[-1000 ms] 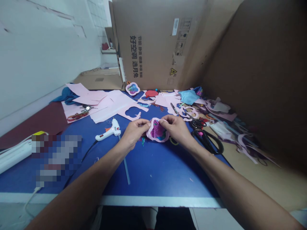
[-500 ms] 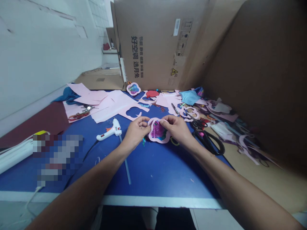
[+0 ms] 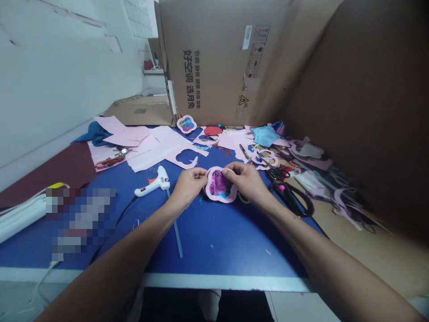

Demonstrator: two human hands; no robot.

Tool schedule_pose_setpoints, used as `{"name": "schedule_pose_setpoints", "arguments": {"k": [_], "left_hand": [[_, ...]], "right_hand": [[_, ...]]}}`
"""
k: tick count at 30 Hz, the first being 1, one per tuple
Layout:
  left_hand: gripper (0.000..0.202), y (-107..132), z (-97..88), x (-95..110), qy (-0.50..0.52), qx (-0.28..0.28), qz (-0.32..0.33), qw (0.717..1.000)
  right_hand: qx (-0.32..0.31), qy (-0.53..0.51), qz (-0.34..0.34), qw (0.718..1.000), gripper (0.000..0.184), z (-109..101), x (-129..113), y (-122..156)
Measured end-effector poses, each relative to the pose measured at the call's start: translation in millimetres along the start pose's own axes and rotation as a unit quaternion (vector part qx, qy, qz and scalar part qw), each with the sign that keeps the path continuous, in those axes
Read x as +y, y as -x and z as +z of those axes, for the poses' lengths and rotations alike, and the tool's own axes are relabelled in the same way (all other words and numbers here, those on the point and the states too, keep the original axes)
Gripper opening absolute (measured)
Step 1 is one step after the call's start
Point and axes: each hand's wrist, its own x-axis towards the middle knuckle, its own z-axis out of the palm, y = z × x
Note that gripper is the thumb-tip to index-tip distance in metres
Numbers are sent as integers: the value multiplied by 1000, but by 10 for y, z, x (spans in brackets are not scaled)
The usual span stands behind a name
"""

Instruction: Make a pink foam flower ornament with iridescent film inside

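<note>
While the left hand (image 3: pixel 189 185) and the right hand (image 3: pixel 246 179) meet near the middle of the frame, both are curled closed, their fingertips pinching the top edge of a pink paper cutout (image 3: pixel 221 198). The cutout sits between them, just below and inward of each hand, over the blue table (image 3: pixel 214 241); whether it touches the surface or is lifted slightly, I cannot tell. Neither hand is clearly nearer: the left fingers reach its upper left rim and the right fingers lie across its upper right rim. Its lobed outline is nearly round, with no clear long axis. A wide pink border surrounds a glossy magenta-and-blue patch (image 3: pixel 218 184), and a small teal scrap (image 3: pixel 200 199) lies just off its lower left edge.

Left of the left hand lies a white hot glue gun (image 3: pixel 156 184), with a long clear glue stick (image 3: pixel 176 228) running toward the lower middle of the frame. Right of the right hand, a pair of black-handled scissors (image 3: pixel 291 199) lies close by. Pink paper offcuts (image 3: pixel 161 150) spread across the upper left of the table, and a second patterned cutout (image 3: pixel 186 124) leans near the cardboard box (image 3: pixel 217 58) at the top.
</note>
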Motion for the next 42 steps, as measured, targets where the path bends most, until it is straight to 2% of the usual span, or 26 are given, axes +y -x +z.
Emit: {"name": "schedule_pose_setpoints", "arguments": {"k": [8, 15, 21, 26, 29, 32, 36, 42], "left_hand": [[22, -5, 1, 2, 18, -9, -54, 998], [16, -17, 7, -1, 50, -14, -55, 997], [22, -26, -11, -18, 65, -50, -65, 995], [23, -47, -19, -48, 66, -40, -70, 995], [32, -50, -21, -37, 104, -44, -81, 990], [42, -45, -31, -39, 115, -71, -82, 987], [38, -45, -46, -82, 75, -81, -80, 991], [33, -42, -39, -85, 85, -73, -91, 990]], "right_hand": [[6, 22, -6, 1000, 27, 0, 46, -5], [6, 19, 3, 1000, 25, -8, 28, -4], [-2, 11, 4, 1000, 25, 4, 41, -7], [-9, 11, 1, 1000, 23, 12, 59, -4], [-10, 10, 5, 1000, 24, 11, 61, -1], [-16, 11, 10, 1000, 25, 11, 60, 3], [-22, 15, -1, 1000, 25, 24, 63, 7], [-25, 14, -4, 1000, 26, 36, 83, 6]]}}
